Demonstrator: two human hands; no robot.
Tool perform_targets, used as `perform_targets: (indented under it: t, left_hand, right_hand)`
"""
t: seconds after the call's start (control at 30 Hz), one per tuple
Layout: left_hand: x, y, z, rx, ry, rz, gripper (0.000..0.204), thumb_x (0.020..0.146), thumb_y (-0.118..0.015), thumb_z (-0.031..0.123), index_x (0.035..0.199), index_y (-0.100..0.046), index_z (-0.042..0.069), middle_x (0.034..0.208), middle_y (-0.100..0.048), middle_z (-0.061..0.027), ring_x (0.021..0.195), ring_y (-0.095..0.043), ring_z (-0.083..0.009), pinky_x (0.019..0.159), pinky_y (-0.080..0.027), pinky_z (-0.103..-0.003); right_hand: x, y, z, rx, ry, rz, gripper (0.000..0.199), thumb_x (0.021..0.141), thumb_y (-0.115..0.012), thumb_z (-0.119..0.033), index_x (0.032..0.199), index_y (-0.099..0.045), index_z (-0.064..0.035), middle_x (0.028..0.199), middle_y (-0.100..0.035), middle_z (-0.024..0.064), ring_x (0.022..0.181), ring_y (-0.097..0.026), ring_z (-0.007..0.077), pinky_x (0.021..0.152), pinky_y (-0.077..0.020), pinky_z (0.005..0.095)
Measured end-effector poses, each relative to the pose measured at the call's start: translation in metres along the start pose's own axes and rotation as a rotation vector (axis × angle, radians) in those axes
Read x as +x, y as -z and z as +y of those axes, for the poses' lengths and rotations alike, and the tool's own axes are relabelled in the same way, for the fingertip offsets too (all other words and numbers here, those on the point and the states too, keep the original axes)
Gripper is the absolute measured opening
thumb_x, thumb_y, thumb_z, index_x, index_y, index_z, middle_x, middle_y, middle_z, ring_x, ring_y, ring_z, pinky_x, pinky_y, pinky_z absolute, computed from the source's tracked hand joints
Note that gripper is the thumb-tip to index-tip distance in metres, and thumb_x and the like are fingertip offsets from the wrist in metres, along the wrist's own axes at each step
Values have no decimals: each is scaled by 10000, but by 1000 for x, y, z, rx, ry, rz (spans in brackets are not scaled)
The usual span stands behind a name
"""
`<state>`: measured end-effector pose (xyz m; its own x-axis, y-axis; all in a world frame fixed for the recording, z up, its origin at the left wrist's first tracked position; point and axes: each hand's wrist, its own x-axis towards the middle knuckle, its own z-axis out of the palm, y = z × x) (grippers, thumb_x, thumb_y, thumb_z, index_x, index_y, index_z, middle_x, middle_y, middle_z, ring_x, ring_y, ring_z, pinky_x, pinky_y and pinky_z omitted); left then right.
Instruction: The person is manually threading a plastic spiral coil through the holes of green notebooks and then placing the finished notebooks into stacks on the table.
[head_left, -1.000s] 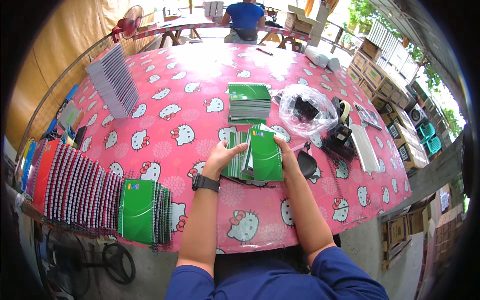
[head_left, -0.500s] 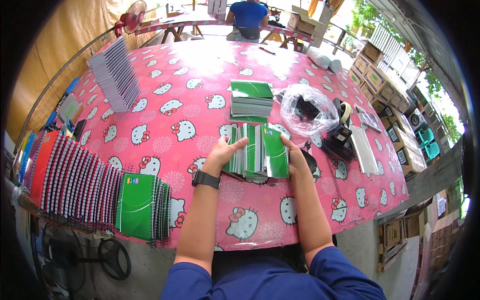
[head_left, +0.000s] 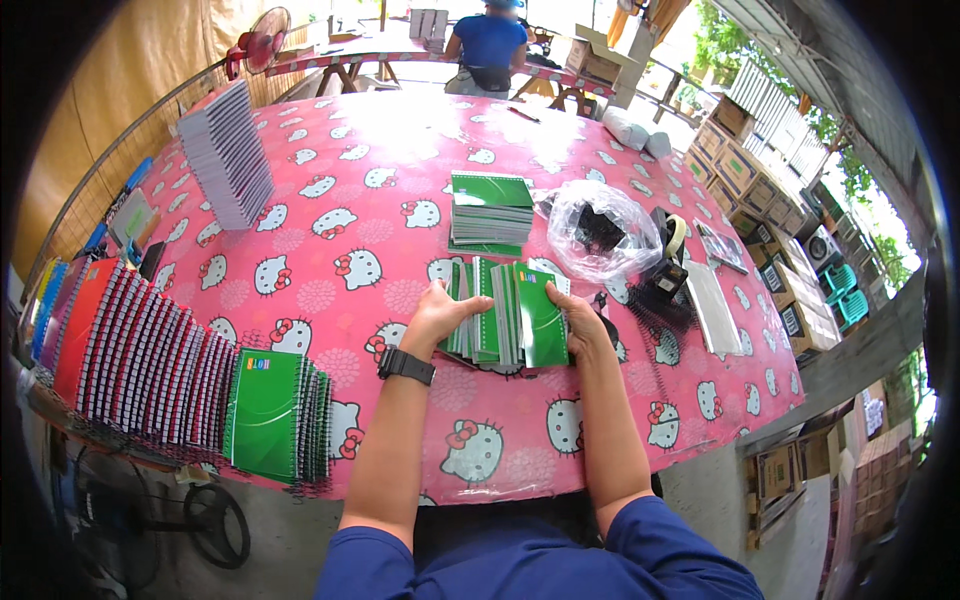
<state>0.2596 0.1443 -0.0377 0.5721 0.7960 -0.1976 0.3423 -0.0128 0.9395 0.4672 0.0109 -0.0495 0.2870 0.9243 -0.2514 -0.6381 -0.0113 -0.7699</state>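
Between my two hands, near the middle of the table, is a bundle of green-covered notebooks [head_left: 542, 318], with a row of punched holes along the cover edges and no wire that I can make out. My left hand [head_left: 447, 315] closes on the left side, its thumb across the covers. On the right side my right hand [head_left: 583, 325] grips, thumb on the top green cover and fingers behind. The bundle is fanned out, with white page edges showing between covers. Just beyond it lies a neat stack of similar green notebooks [head_left: 490, 205].
At left stand red spiral notebooks [head_left: 150, 360] and green spiral notebooks [head_left: 265, 405]. A tall page stack [head_left: 228, 160] leans farther back. To the right are a clear plastic bag [head_left: 605, 235], a tape dispenser [head_left: 668, 270] and black wire spirals [head_left: 665, 325]. A person [head_left: 487, 45] sits beyond the pink-covered table [head_left: 350, 225].
The fanned bundle has spread a little differently, with more page edges showing beside the right-hand cover. Both hands keep their hold. The whole view has shifted slightly.
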Motion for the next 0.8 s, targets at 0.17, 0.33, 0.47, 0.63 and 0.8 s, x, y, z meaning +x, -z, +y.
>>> perform_targets:
  t: [0.17, 0.33, 0.47, 0.63, 0.8]
  left_hand:
    - [-5, 3, 6, 79, 11, 38, 1094, 584, -829, 449, 1338, -311, -153, 1331, -436, -302, 1242, -465, -337, 999, -413, -361]
    - [-25, 53, 35, 174, -185, -1, 925, 558, -824, 404, 1271, -464, -63, 1132, -620, -227, 1032, -623, -313, 877, -492, -381]
    - [-26, 66, 84, 608, -414, 170, 782, 525, -810, 275, 1224, -549, 42, 1033, -664, -176, 925, -657, -302, 821, -518, -386]
    - [16, 31, 127, 984, -475, -31, 812, 525, -780, 246, 1277, -523, 79, 1091, -644, -171, 991, -627, -319, 870, -499, -385]
    - [68, -6, 95, 1149, -687, -162, 783, 633, -726, 246, 1361, -451, 162, 1380, -451, -117, 1266, -411, -317, 1053, -318, -478]
  right_hand:
    - [-6, -9, 0, 72, -74, -93, 324, 874, -649, -184, 1086, -586, 53, 999, -662, 142, 803, -677, 218, 686, -580, 326]
    - [-23, -17, -16, -123, 128, -62, 340, 841, -684, -149, 1107, -581, 36, 1007, -659, 119, 854, -658, 202, 764, -547, 324]
    - [-57, -52, -44, -458, 490, -94, 347, 787, -715, -60, 1097, -578, 16, 1019, -645, 91, 859, -621, 158, 788, -501, 292]
    - [-68, -84, -50, -1297, 813, -122, 541, 653, -768, -20, 1156, -568, -37, 1022, -579, 108, 967, -576, 233, 834, -472, 332]
    - [-38, -90, -31, -1832, 831, -253, 551, 651, -730, -35, 1171, -570, -119, 1100, -542, 103, 1091, -517, 280, 928, -390, 427]
